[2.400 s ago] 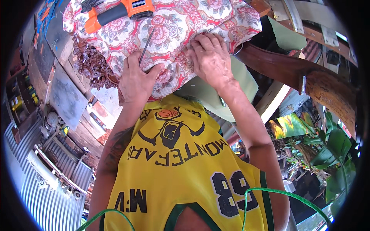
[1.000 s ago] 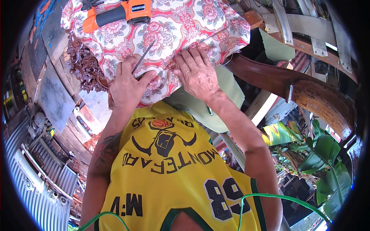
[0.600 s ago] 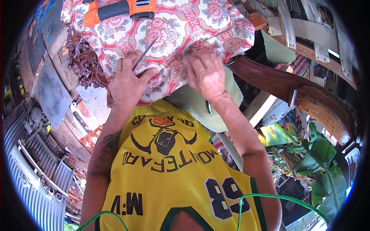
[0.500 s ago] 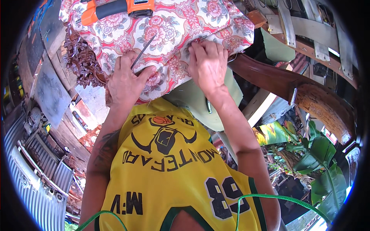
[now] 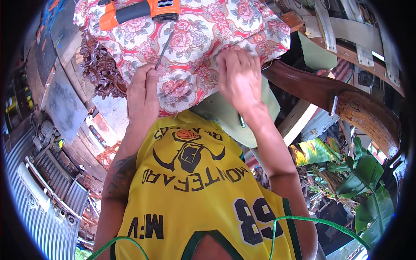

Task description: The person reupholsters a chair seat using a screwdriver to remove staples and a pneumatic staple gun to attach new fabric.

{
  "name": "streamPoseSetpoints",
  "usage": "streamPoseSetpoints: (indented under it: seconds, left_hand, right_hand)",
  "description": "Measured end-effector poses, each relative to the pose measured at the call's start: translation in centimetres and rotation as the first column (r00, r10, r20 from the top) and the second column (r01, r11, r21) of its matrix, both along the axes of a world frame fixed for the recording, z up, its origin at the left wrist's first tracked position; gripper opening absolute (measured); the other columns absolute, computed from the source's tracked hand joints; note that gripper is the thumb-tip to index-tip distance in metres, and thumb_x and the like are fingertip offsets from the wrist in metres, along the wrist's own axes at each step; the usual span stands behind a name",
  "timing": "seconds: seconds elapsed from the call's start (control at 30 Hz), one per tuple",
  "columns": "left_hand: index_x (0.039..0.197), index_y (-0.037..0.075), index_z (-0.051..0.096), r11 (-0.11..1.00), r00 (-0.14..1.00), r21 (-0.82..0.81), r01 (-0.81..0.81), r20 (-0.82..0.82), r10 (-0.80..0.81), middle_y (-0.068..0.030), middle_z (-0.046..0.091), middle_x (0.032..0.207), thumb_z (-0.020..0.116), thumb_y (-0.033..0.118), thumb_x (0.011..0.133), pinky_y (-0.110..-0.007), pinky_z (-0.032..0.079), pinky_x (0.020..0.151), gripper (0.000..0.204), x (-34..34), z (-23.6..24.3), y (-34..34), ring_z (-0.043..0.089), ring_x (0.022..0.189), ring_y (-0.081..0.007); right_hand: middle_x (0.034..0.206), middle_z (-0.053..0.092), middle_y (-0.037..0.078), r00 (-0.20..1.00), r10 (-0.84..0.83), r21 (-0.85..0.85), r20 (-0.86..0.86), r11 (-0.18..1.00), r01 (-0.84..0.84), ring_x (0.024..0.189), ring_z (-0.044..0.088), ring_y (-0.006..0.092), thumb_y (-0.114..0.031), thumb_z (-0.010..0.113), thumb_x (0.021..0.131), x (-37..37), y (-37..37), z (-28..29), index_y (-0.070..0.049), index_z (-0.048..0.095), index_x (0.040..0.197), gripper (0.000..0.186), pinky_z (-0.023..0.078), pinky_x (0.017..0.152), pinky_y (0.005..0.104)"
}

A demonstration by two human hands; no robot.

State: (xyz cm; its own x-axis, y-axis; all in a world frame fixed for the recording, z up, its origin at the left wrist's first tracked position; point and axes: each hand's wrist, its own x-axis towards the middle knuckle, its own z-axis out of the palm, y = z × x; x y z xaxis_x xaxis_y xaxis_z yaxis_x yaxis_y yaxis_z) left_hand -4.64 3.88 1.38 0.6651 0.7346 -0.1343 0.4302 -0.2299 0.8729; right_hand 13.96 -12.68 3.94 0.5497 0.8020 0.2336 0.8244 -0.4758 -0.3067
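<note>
Your two hands are apart: the left hand [image 5: 144, 91] is closed around a thin, dark, pointed metal tool [image 5: 165, 50], and the right hand [image 5: 240, 78] presses with bent fingers on a red and white floral woven cloth [image 5: 195, 47]. Whether these fingers pinch it, I cannot tell. The cloth lies before you at twelve o'clock. The tool points toward one o'clock, close above the weave, so a careless turn of your wrist could catch a thread. If the right hand loosens, the folds near it might slip. At the cloth's eleven o'clock lies an orange and black power tool [image 5: 143, 11]; a strong pull could drag it along. At eight o'clock, the brown carved wooden ornament [image 5: 102, 67] could be scratched by a slipping point.
</note>
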Motion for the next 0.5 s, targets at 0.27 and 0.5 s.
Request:
streamPoseSetpoints:
  seconds: [0.27,0.5]
  left_hand:
    - [0.122,-0.002,0.064,0.960,0.973,-0.230,-0.163,0.122,0.194,0.0008,0.059,0.090,0.053,0.006,0.107,-0.021,0.040,0.064,0.021,-1.4,3.3,1.6,0.045,0.074,-0.0043]
    - [0.125,0.000,0.066,0.983,0.987,-0.162,-0.088,0.122,0.109,-0.0019,0.067,0.091,0.057,0.010,0.107,-0.022,0.044,0.058,0.022,0.4,5.3,3.4,0.053,0.064,-0.0055]
  right_hand:
    - [0.089,0.069,0.012,0.856,0.084,-0.238,-0.509,0.942,-0.234,0.089,0.071,0.0344,-0.014,0.073,0.091,-5.6,-7.4,2.0,-0.006,0.072,0.090,0.008,0.057,0.076,0.0472]
    - [0.088,0.070,0.015,0.854,-0.064,-0.256,-0.516,0.963,-0.082,0.079,0.071,0.0374,-0.023,0.071,0.096,-6.8,-9.6,0.5,-0.004,0.071,0.086,0.021,0.058,0.072,0.0478]
